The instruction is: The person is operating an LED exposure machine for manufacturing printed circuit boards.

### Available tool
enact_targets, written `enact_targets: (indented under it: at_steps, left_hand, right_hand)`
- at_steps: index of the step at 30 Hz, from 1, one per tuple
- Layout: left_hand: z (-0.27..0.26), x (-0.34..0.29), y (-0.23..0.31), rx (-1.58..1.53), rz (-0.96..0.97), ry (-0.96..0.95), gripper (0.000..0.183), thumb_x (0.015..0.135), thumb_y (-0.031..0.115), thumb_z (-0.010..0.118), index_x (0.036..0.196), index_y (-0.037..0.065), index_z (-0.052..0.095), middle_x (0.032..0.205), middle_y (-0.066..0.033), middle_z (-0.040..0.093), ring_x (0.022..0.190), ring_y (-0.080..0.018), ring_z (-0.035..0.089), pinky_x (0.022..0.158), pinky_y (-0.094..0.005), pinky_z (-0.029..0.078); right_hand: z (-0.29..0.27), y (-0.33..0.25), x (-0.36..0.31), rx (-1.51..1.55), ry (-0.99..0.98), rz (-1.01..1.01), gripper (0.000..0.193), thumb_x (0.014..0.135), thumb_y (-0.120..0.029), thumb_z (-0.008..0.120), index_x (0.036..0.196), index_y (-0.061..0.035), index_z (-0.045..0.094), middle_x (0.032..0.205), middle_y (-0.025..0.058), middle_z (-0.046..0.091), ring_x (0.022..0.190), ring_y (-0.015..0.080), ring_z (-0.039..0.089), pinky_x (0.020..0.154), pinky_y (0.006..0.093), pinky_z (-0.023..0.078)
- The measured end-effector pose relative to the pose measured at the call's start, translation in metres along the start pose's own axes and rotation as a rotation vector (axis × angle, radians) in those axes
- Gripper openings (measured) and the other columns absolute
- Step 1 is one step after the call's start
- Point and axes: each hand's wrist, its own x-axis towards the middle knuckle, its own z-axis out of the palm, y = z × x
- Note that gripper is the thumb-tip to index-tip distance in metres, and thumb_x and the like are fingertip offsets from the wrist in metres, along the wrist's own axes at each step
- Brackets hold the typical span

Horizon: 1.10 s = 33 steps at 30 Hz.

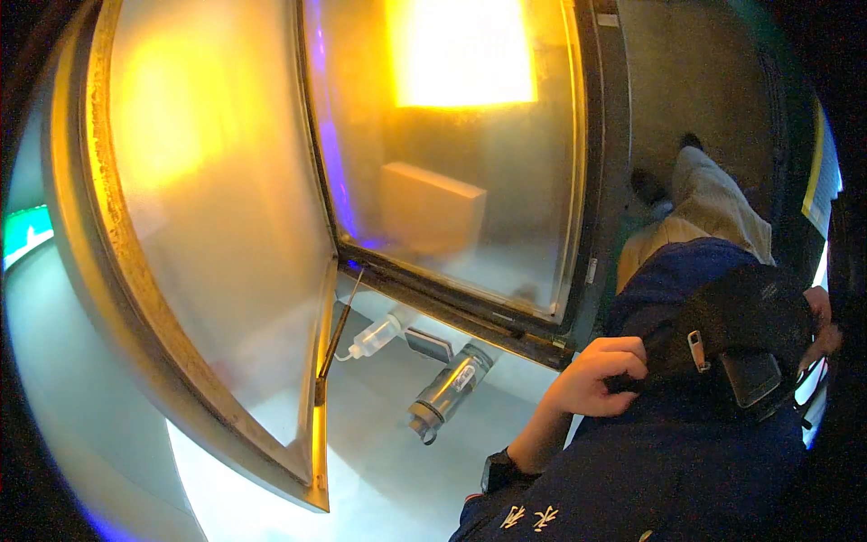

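While the left hand [596,379] holds its fingers curled inward at the left edge of the black bag [741,312] by the waist, any pinch hidden, and the right hand's [820,327] fingers, at its right edge, cannot be read, a sideways tug might jam the zip pull [696,350].

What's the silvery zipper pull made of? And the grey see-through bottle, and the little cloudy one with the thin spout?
Zipper pull: probably metal, since it's shiny and silvery.
Grey bottle: smooth and glossy, likely plastic though maybe glass, because its body is see-through.
Little bottle: probably milky plastic, since its body looks cloudy.
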Motion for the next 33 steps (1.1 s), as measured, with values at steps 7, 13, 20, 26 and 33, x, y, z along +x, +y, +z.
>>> enact_targets:
  at_steps: [7, 13, 20, 26, 33]
  left_hand:
    - [-0.028, 0.011, 0.002, 0.004, -0.009, 0.121, 0.024, 0.067, 0.012, 0.067, 0.085, 0.002, 0.056, 0.079, -0.0114, 0.052, 0.070, -0.0297, 0.054, 0.059, -0.0362, 0.043]
    - [-0.040, 0.029, 0.010, -0.017, 0.061, 0.231, 0.023, 0.067, 0.013, 0.067, 0.083, 0.001, 0.056, 0.080, -0.0129, 0.055, 0.072, -0.0321, 0.056, 0.062, -0.0383, 0.044]
    - [-0.039, -0.011, 0.017, -0.019, -0.018, 0.381, 0.024, 0.068, 0.017, 0.069, 0.080, 0.000, 0.057, 0.080, -0.0153, 0.057, 0.072, -0.0311, 0.057, 0.063, -0.0376, 0.045]
    - [-0.023, -0.045, 0.023, -0.103, 0.042, 0.585, 0.025, 0.074, 0.020, 0.069, 0.075, 0.000, 0.053, 0.075, -0.0133, 0.054, 0.066, -0.0289, 0.052, 0.058, -0.0369, 0.040]
    - [-0.018, -0.048, 0.018, -0.220, 0.128, 0.648, 0.024, 0.071, 0.019, 0.068, 0.072, 0.001, 0.052, 0.071, -0.0120, 0.051, 0.065, -0.0275, 0.050, 0.057, -0.0359, 0.037]
  right_hand:
    - [-0.024, -0.044, 0.036, 0.034, -0.023, 0.046, 0.049, 0.060, 0.000, 0.082, 0.106, 0.0002, 0.063, 0.101, 0.0051, 0.067, 0.090, 0.0139, 0.062, 0.081, 0.0294, 0.050]
    - [-0.036, -0.109, 0.064, -0.126, -0.146, 0.081, 0.040, 0.065, -0.004, 0.081, 0.100, 0.0037, 0.063, 0.097, 0.0086, 0.068, 0.087, 0.0155, 0.064, 0.080, 0.0296, 0.052]
    - [-0.067, -0.142, 0.153, -0.589, -0.681, 0.065, 0.036, 0.068, -0.008, 0.080, 0.096, 0.0058, 0.063, 0.093, 0.0107, 0.069, 0.085, 0.0165, 0.065, 0.079, 0.0300, 0.053]
    - [0.024, -0.225, 0.189, -0.526, -0.530, 0.202, 0.047, 0.065, 0.005, 0.080, 0.108, 0.0026, 0.061, 0.102, 0.0063, 0.066, 0.092, 0.0139, 0.060, 0.082, 0.0299, 0.050]
    - [0.024, -0.231, 0.200, -0.608, -0.614, 0.286, 0.044, 0.067, 0.009, 0.078, 0.108, 0.0031, 0.062, 0.103, 0.0072, 0.066, 0.090, 0.0144, 0.061, 0.081, 0.0313, 0.050]
